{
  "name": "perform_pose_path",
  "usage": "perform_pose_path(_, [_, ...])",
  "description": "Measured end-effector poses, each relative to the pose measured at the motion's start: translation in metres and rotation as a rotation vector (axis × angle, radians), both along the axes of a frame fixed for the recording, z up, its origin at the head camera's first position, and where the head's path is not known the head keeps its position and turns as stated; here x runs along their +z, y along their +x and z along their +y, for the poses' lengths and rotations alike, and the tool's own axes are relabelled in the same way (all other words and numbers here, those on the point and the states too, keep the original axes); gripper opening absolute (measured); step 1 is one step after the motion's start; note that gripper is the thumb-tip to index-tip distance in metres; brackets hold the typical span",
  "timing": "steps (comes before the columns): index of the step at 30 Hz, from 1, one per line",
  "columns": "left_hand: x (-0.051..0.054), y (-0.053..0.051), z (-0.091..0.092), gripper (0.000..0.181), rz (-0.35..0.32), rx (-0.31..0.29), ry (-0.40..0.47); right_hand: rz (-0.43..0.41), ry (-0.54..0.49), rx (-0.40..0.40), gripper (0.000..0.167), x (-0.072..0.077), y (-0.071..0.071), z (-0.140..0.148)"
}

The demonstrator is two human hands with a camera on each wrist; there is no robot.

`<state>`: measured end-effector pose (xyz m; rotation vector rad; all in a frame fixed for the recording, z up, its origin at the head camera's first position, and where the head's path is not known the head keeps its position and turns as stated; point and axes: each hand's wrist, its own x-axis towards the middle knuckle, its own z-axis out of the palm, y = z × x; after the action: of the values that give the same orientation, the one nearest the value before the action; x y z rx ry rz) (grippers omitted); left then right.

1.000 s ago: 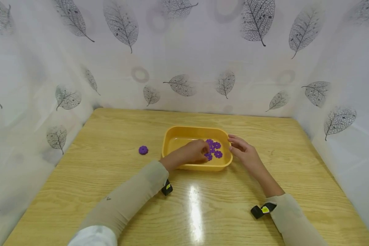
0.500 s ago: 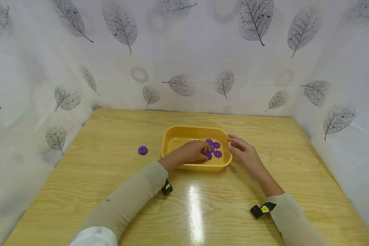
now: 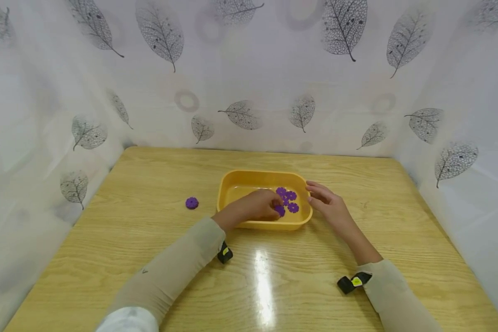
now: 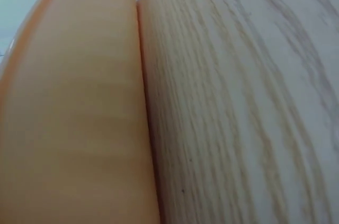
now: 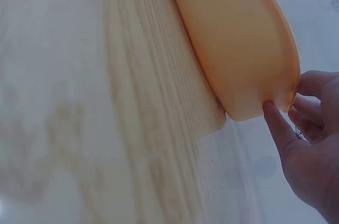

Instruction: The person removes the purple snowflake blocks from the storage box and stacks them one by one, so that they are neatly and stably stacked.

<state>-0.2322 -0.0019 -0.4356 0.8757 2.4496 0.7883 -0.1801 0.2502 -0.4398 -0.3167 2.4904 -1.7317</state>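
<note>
A yellow plastic tray [image 3: 253,225] stands on the wooden table with several purple flower-shaped pieces [image 3: 291,196] in its right half. Inside it, my left hand [image 3: 263,204] reaches down with curled fingers; thumb and finger pinch one purple flower-shaped piece [image 3: 280,211] low over the tray floor. Part of that hold is hidden by the hand. My right hand [image 3: 328,204] rests against the tray's right end from outside, fingers spread. In the right wrist view, the thumb [image 5: 271,110] touches the outer wall and the other fingertips meet the rim. The left wrist view shows only tray wall and table.
Left of the tray, a small stack of purple flower-shaped pieces [image 3: 192,203] lies on the table [image 3: 149,184]. A pale curtain [image 3: 249,69] with leaf prints encloses the back and both sides.
The left fingers have shifted slightly at the purple piece beneath them. The right hand keeps its place at the tray's end. The head view has drifted a little.
</note>
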Motion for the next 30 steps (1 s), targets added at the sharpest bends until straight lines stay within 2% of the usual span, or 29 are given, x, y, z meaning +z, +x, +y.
perform_pose_path(5, [0.002,-0.001,-0.004,0.029,-0.015,0.04,0.071,0.004,-0.011,0.003,0.047,-0.001,-0.001,-0.001])
perform_pose_path(9, [0.009,0.001,-0.009,0.033,-0.008,0.081,0.106,0.004,-0.014,0.0,0.046,-0.001,-0.001,-0.003])
perform_pose_path(13, [0.018,0.002,-0.015,0.031,0.007,0.097,0.151,0.0,-0.014,0.0,0.047,0.0,0.0,-0.003])
perform_pose_path(17, [0.026,0.002,-0.023,0.035,0.06,0.104,0.17,0.005,-0.01,-0.007,0.046,-0.001,0.0,-0.002])
perform_pose_path(24, [0.031,0.005,-0.046,0.036,0.093,0.139,0.227,0.003,0.001,-0.009,0.047,-0.001,0.0,-0.001])
perform_pose_path(30, [0.034,0.01,-0.07,0.035,0.201,0.182,0.203,-0.001,0.017,-0.009,0.048,-0.001,-0.001,0.0])
